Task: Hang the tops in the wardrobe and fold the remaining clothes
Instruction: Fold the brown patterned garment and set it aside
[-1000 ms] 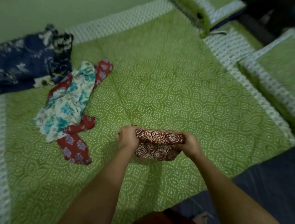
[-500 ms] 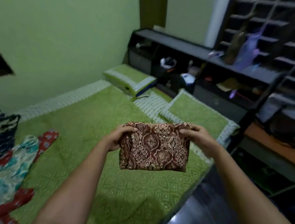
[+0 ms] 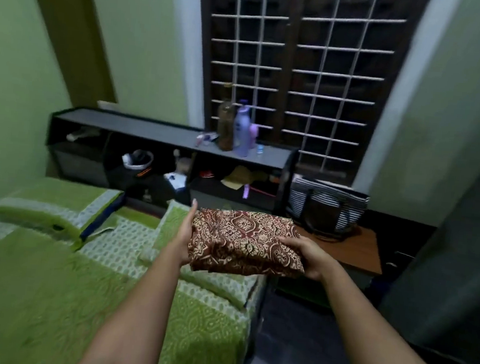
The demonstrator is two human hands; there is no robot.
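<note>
I carry the folded cloth.
My left hand (image 3: 183,236) lies flat along its left side, my right hand (image 3: 307,256) curls under its right; the folded cloth (image 3: 242,240) lies sideways between them.

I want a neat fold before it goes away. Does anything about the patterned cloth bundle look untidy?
Slightly: the maroon patterned folded cloth bunches unevenly along its near edge, between the left hand and right hand.

Both arms out; left hand (image 3: 184,236) flat, fingers straight, right hand (image 3: 309,253) curled, clamping folded cloth (image 3: 242,241) between.
</note>
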